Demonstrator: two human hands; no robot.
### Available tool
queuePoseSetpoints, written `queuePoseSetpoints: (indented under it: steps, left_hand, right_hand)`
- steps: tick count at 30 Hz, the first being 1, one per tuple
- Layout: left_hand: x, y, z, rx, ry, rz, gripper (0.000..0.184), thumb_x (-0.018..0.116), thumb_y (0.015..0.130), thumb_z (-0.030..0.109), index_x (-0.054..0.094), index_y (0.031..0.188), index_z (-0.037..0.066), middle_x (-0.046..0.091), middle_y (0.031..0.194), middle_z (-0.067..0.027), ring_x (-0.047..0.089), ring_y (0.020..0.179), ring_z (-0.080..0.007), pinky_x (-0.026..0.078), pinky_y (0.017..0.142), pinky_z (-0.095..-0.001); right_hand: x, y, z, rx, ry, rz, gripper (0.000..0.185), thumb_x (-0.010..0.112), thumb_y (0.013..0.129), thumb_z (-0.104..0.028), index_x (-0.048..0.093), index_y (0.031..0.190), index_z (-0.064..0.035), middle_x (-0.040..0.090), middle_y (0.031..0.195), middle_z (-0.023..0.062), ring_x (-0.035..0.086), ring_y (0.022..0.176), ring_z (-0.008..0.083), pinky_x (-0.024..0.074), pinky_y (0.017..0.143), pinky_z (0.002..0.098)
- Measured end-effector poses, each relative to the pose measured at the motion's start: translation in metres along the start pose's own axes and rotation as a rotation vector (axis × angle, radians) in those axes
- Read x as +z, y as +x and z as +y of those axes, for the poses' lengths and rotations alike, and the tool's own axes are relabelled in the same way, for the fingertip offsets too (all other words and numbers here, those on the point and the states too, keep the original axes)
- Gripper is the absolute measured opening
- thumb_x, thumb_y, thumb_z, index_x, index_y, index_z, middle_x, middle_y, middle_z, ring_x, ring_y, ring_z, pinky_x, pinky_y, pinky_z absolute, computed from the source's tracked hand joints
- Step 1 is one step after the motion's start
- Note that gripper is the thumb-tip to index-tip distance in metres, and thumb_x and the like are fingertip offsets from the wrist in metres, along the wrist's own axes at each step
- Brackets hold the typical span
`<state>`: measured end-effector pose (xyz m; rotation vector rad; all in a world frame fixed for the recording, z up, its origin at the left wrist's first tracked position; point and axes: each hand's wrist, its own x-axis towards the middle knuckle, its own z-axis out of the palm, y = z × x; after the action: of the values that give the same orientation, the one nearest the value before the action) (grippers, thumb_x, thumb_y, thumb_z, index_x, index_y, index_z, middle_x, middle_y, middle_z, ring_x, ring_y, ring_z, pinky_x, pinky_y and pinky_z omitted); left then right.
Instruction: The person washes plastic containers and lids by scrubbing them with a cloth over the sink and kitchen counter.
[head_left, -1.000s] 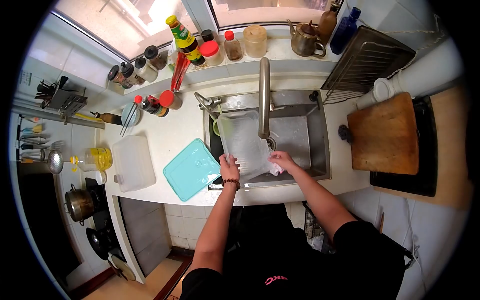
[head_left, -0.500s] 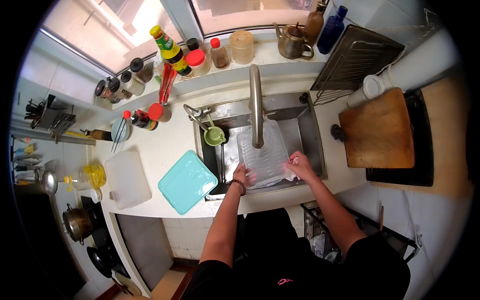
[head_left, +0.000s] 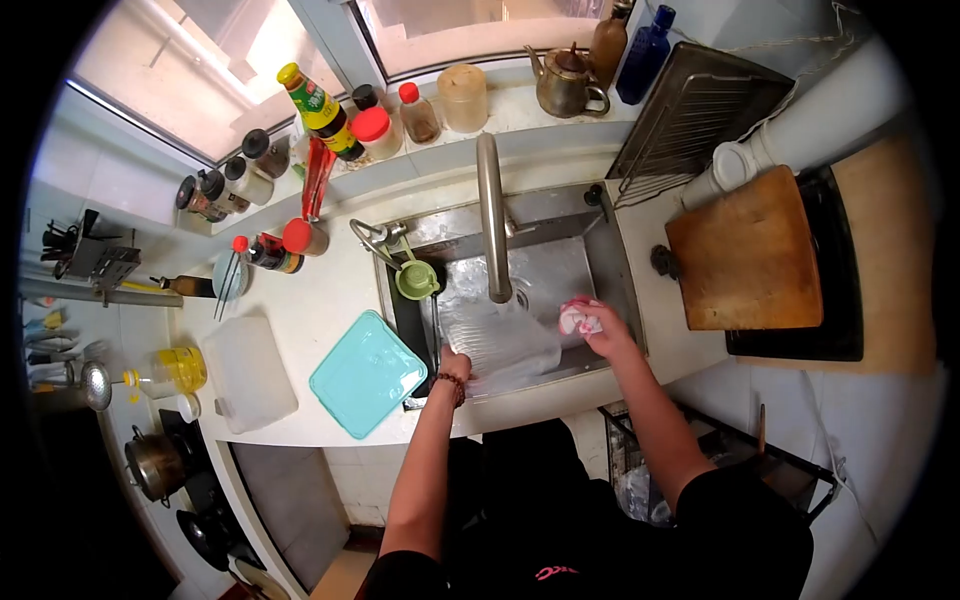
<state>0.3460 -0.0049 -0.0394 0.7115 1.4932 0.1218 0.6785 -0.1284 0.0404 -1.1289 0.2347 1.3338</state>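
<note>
In the metal sink, my left hand grips the left edge of a clear plastic container with a ribbed bottom. The container is tilted and smeared by motion. A beaded bracelet circles my left wrist. My right hand is closed round a bunched pink-and-white cloth, apart from the container and to its right. The tall faucet arches over the sink just beyond the container. A green strainer-like cup hangs at the sink's left side.
Left of the sink lie a turquoise lid and a translucent plastic box. Jars and a sauce bottle line the sill with a metal teapot. A wooden cutting board stands to the right.
My left hand has shifted left and the container has tilted over with it. My right hand has come off the container, and the cloth in it now shows. The view has moved slightly.
</note>
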Motion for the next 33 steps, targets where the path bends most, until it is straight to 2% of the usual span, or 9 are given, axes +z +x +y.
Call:
queuePoseSetpoints:
  steps: [2, 6, 10, 13, 16, 18, 20, 26, 33]
  left_hand:
    - [0.005, -0.077, 0.054, 0.083, 0.210, 0.136, 0.081, 0.044, 0.082, 0.005, 0.021, 0.159, 0.002, 0.054, 0.137, -0.0327, 0.062, 0.112, -0.0465, 0.053, 0.094, -0.0522]
    - [-0.029, -0.001, 0.005, 0.277, 0.454, 0.244, 0.088, 0.045, 0.080, 0.003, 0.014, 0.161, 0.004, 0.054, 0.135, -0.0367, 0.062, 0.113, -0.0486, 0.056, 0.089, -0.0517]
    - [-0.026, -0.048, 0.033, 0.285, 0.431, 0.263, 0.087, 0.048, 0.078, 0.005, 0.019, 0.160, 0.003, 0.058, 0.133, -0.0361, 0.060, 0.117, -0.0492, 0.049, 0.102, -0.0469]
    - [-0.030, -0.037, 0.024, 0.250, 0.244, 0.236, 0.085, 0.047, 0.079, 0.005, 0.021, 0.160, 0.002, 0.054, 0.142, -0.0325, 0.058, 0.125, -0.0467, 0.046, 0.105, -0.0441]
    - [-0.026, -0.047, 0.026, 0.214, 0.222, 0.223, 0.085, 0.046, 0.079, 0.005, 0.021, 0.160, 0.002, 0.052, 0.144, -0.0319, 0.055, 0.129, -0.0459, 0.046, 0.107, -0.0428]
    - [-0.025, -0.047, 0.022, 0.173, 0.239, 0.213, 0.084, 0.045, 0.080, 0.005, 0.020, 0.161, 0.002, 0.047, 0.149, -0.0316, 0.053, 0.132, -0.0461, 0.043, 0.111, -0.0415]
    - [-0.022, -0.042, 0.012, 0.187, 0.185, 0.204, 0.083, 0.044, 0.081, 0.002, 0.020, 0.161, 0.002, 0.043, 0.153, -0.0295, 0.056, 0.129, -0.0436, 0.051, 0.102, -0.0411]
    - [-0.015, -0.054, 0.013, 0.122, 0.063, 0.141, 0.081, 0.041, 0.082, -0.002, 0.019, 0.160, 0.002, 0.040, 0.157, -0.0236, 0.063, 0.118, -0.0399, 0.064, 0.071, -0.0395]
    - [-0.011, -0.044, -0.004, 0.075, -0.060, 0.057, 0.085, 0.040, 0.083, -0.004, 0.012, 0.162, 0.011, 0.038, 0.156, -0.0234, 0.062, 0.112, -0.0468, 0.064, 0.066, -0.0516]
  right_hand:
    - [0.008, 0.011, 0.008, 0.022, 0.060, -0.086, 0.028, 0.073, 0.081, 0.003, 0.063, 0.104, -0.0059, 0.071, 0.099, 0.0117, 0.071, 0.090, 0.0273, 0.0558, 0.069, 0.0361]
    - [0.079, 0.039, 0.041, 0.205, 0.157, -0.255, 0.027, 0.067, 0.080, 0.002, 0.064, 0.105, -0.0058, 0.068, 0.110, 0.0138, 0.068, 0.104, 0.0304, 0.0563, 0.097, 0.0453]
    - [0.133, 0.089, 0.085, 0.255, 0.232, -0.410, 0.039, 0.066, 0.078, 0.003, 0.060, 0.115, -0.0057, 0.067, 0.113, 0.0152, 0.066, 0.109, 0.0338, 0.0546, 0.101, 0.0516]
    - [0.166, 0.079, 0.084, 0.181, 0.137, -0.263, 0.021, 0.067, 0.091, -0.010, 0.067, 0.108, 0.0013, 0.069, 0.099, 0.0118, 0.068, 0.085, 0.0250, 0.0596, 0.070, 0.0363]
    - [0.167, 0.089, 0.103, 0.140, 0.097, -0.151, 0.019, 0.066, 0.093, -0.012, 0.068, 0.105, 0.0013, 0.070, 0.095, 0.0107, 0.068, 0.080, 0.0237, 0.0548, 0.060, 0.0314]
    - [0.133, 0.131, 0.125, 0.183, 0.035, -0.217, 0.017, 0.066, 0.092, -0.015, 0.067, 0.101, -0.0010, 0.069, 0.092, 0.0118, 0.068, 0.080, 0.0239, 0.0560, 0.062, 0.0325]
    - [0.079, 0.188, 0.160, 0.351, -0.034, -0.371, 0.035, 0.071, 0.082, 0.003, 0.059, 0.113, -0.0081, 0.067, 0.101, 0.0099, 0.068, 0.084, 0.0255, 0.0544, 0.063, 0.0373]
    - [0.120, 0.112, 0.134, 0.231, 0.041, -0.039, 0.016, 0.069, 0.090, -0.012, 0.063, 0.102, -0.0049, 0.063, 0.086, 0.0110, 0.064, 0.069, 0.0264, 0.0539, 0.055, 0.0434]
    - [0.128, 0.105, 0.133, 0.123, -0.266, -0.122, 0.034, 0.081, 0.082, -0.008, 0.061, 0.110, -0.0060, 0.062, 0.083, 0.0074, 0.061, 0.064, 0.0216, 0.0501, 0.051, 0.0376]
